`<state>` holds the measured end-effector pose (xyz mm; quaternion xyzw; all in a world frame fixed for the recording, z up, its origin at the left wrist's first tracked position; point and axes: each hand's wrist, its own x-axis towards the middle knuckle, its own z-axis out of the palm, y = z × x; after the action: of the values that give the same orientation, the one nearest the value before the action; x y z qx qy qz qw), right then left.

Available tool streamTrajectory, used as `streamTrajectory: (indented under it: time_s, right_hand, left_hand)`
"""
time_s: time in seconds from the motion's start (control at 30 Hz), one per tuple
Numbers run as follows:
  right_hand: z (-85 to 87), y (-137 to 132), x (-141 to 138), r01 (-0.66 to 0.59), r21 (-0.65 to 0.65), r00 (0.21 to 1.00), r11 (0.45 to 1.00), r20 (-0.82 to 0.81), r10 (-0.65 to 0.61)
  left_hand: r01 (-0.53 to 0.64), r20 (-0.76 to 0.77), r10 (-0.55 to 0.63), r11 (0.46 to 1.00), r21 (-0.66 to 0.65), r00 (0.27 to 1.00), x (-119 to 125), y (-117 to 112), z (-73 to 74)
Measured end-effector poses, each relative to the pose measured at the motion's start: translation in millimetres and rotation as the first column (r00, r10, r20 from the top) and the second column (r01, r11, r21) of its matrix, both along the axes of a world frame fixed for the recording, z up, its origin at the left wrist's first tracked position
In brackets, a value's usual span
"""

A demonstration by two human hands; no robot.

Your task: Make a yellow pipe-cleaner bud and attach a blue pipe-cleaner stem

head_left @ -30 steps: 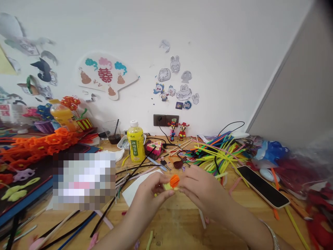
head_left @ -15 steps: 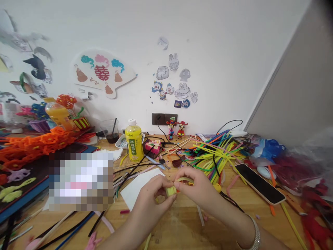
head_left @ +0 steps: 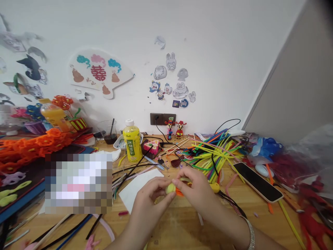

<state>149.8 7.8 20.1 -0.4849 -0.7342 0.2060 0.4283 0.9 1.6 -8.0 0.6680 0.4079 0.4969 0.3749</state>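
Low in the middle of the view, my left hand [head_left: 149,201] and my right hand [head_left: 194,189] meet above the wooden table [head_left: 182,225]. Both pinch a small pipe-cleaner piece [head_left: 171,188], yellow at the left end and orange at the right. My left thumb and forefinger close on the yellow end. My right fingertips close on the orange part, most of which they hide. A silver bracelet [head_left: 251,234] circles my right wrist. A white paper sheet [head_left: 136,189] lies just left of my left hand.
A pile of coloured pipe cleaners [head_left: 213,151] lies behind my right hand, a black phone [head_left: 257,182] to its right. A yellow drink bottle [head_left: 132,140], a cup with dark liquid [head_left: 109,132] and orange pipe-cleaner flowers [head_left: 33,144] stand to the left. Black pipe cleaners [head_left: 78,231] cross the front left.
The orange coil that stood up between my fingers a second ago now sits lower, mostly hidden by my right fingers. Both hands shifted slightly down in the view.
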Motion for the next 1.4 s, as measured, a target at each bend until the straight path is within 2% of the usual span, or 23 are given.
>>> streamTrajectory:
  time_s: [0.2, 0.3, 0.4, 0.5, 0.6, 0.67, 0.8, 1.03, 1.2, 1.4]
  right_hand:
    - [-2.0, -1.5, -4.2, 0.012, -0.020, 0.997, 1.000, -0.070, -0.014]
    - [-1.6, -2.7, -5.1, -0.026, -0.055, 0.992, 0.998, -0.126, 0.018]
    - [-0.4, -2.8, -3.6, -0.065, -0.088, 0.986, 0.994, -0.157, 0.051]
    - [1.3, 0.3, 0.7, -0.189, -0.181, 0.959, 0.965, -0.244, 0.142]
    - [1.4, 6.6, 5.9, -0.387, -0.258, 0.878, 0.885, -0.395, 0.270]
    - [-0.4, 11.0, 8.7, -0.470, -0.245, 0.822, 0.848, -0.470, 0.321]
    - [-6.0, 16.6, 12.5, -0.537, -0.191, 0.755, 0.822, -0.544, 0.366]
    - [-15.6, 18.5, 9.8, -0.539, -0.197, 0.729, 0.819, -0.597, 0.336]
    - [-21.1, 16.0, 1.8, -0.509, -0.289, 0.709, 0.811, -0.675, 0.205]
    - [-20.3, 10.4, -2.5, -0.486, -0.354, 0.728, 0.799, -0.670, 0.145]
  left_hand:
    - [0.005, -0.064, 0.003, 0.993, 0.116, 0.998, 1.7, -3.9, 1.6]
    - [0.017, -0.080, -0.007, 0.993, 0.116, 0.997, 3.1, -6.8, 3.6]
    - [0.021, -0.024, -0.019, 0.996, 0.086, 1.000, 4.1, -9.1, 4.8]
    - [0.020, 0.033, -0.023, 0.997, 0.070, 0.999, 3.9, -10.6, 5.4]
    - [0.022, 0.061, -0.029, 0.995, 0.102, 0.998, 2.9, -11.3, 5.6]
    - [0.016, 0.086, -0.028, 0.992, 0.129, 0.996, 2.2, -11.4, 5.8]
    - [0.012, 0.089, -0.026, 0.987, 0.161, 0.996, 0.5, -11.4, 8.6]
    - [0.047, 0.024, -0.053, 0.979, 0.196, 0.998, -2.4, -11.7, 11.6]
    - [0.082, 0.041, -0.091, 0.979, 0.189, 0.995, -2.5, -9.1, 8.9]
    - [0.105, -0.114, -0.081, 0.969, 0.224, 0.990, -6.1, -5.0, 13.4]
